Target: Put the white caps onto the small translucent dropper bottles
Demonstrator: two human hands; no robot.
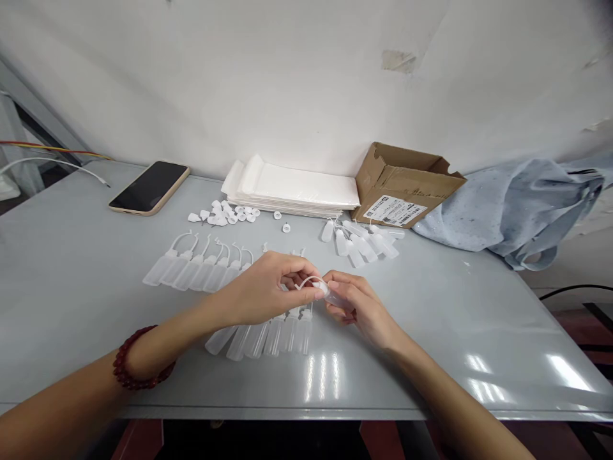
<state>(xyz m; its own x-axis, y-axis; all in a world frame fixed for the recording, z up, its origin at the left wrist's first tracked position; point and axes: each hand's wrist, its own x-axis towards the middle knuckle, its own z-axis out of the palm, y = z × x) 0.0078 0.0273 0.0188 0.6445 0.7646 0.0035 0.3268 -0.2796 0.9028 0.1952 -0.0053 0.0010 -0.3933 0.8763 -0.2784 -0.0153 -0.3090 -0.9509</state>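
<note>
Between both hands, above the middle of the table, is a small translucent squeeze bottle (336, 299) with a white cap (320, 289) and a thin strap curving off it. My right hand (366, 306) is closed around the bottle's body. The fingers of my left hand (265, 284) pinch the cap end. Under and beside my left arm lie two rows of similar capped bottles, a back row (189, 271) and a front row (258, 338), partly hidden by that arm. Farther back, a loose pile of bottles (364, 246) lies on the right.
White caps (225, 212) lie scattered before a stack of white envelopes (301, 185). An opened cardboard box (407, 188) stands beside the stack, with a light blue cloth bag (507, 204) to its right. A phone (151, 186) lies back left on the grey table (454, 319).
</note>
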